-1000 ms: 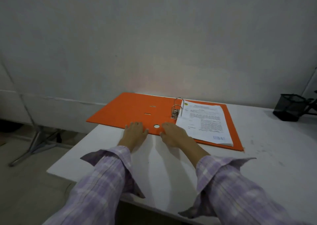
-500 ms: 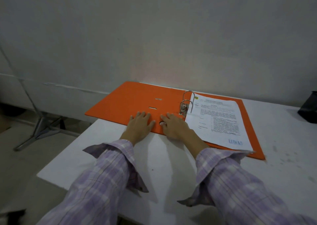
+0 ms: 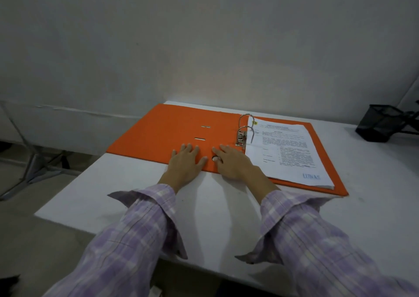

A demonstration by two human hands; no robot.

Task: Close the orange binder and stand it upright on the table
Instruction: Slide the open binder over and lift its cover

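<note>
Orange binder (image 3: pixel 158 135) open flat overhanging table (image 3: pixel 127 183) edge, both hands (image 3: pixel 209 160) spread flat on it

A black mesh pen holder (image 3: pixel 378 124) sits at the far right of my white surface (image 3: pixel 140 190). Metal legs (image 3: pixel 34 167) stand on the floor to my left, below a grey wall (image 3: pixel 204 36).
</note>
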